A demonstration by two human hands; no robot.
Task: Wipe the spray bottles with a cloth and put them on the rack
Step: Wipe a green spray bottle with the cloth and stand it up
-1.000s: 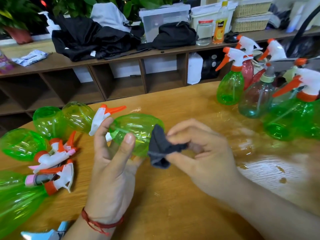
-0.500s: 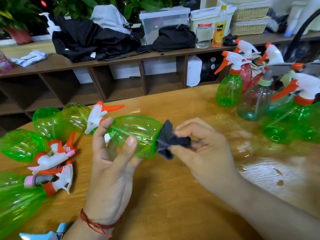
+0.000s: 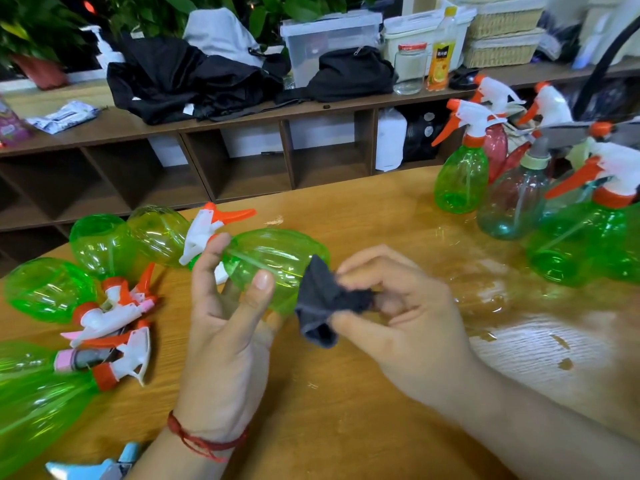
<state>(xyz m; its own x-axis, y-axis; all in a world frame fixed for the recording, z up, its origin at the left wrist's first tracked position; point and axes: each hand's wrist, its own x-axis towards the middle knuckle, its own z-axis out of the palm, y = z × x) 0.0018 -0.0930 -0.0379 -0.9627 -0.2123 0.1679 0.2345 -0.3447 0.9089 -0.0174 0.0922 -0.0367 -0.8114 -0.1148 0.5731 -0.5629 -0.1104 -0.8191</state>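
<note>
table (image 3: 346, 410): wood, wet patches at 3 o'clock. lying green bottles (image 3: 48, 289) piled at 9 o'clock, upright bottles (image 3: 462, 178) grouped at 2 o'clock. held bottle (image 3: 277, 258) at frame ctr, horizontal, trigger head toward 10 o'clock, base toward 3. L hand (image 3: 225, 334) grips it: thumb on near side, index up by the neck, other fingers behind. R hand (image 3: 408, 323) pinches dark cloth (image 3: 322, 303) btwn thumb and fingertips. cloth touches bottle base, at its 4 o'clock.
</note>
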